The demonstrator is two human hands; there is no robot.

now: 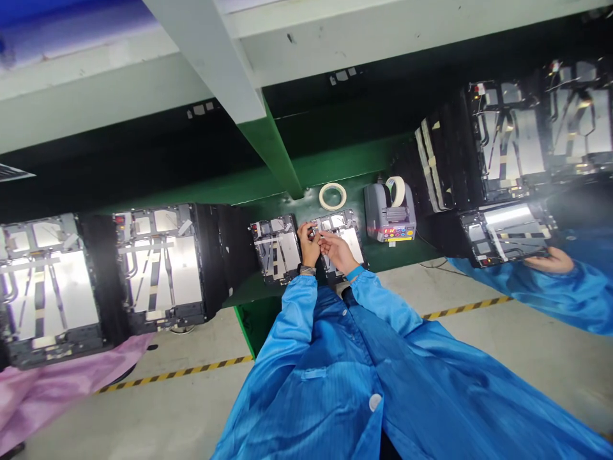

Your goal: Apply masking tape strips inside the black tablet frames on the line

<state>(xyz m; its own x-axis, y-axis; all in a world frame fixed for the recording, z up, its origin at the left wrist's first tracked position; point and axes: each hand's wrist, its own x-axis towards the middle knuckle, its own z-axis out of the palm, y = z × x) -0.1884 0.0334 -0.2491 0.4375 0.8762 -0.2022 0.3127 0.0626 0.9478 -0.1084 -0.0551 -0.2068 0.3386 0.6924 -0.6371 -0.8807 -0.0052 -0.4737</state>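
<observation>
My left hand (309, 248) and my right hand (339, 252) meet over the upper left part of an opened electronic device (352, 243) with silver plates and a black frame. The fingers of both hands are pinched close together; whatever is between them is too small to make out. A dark band circles my left wrist, a blue one my right. Just left of my hands lies a second opened device (286, 246), with black cables and tape strips across its silver plates. My hands and wrists cover part of the device beneath them.
Behind the device lies a tape roll (332, 196). A grey tape dispenser (390, 214) with lit buttons stands to the right. More opened devices (160, 275) are stacked on the left and right. At far right a co-worker's hand (552, 260) touches one. A green post (272, 153) rises behind.
</observation>
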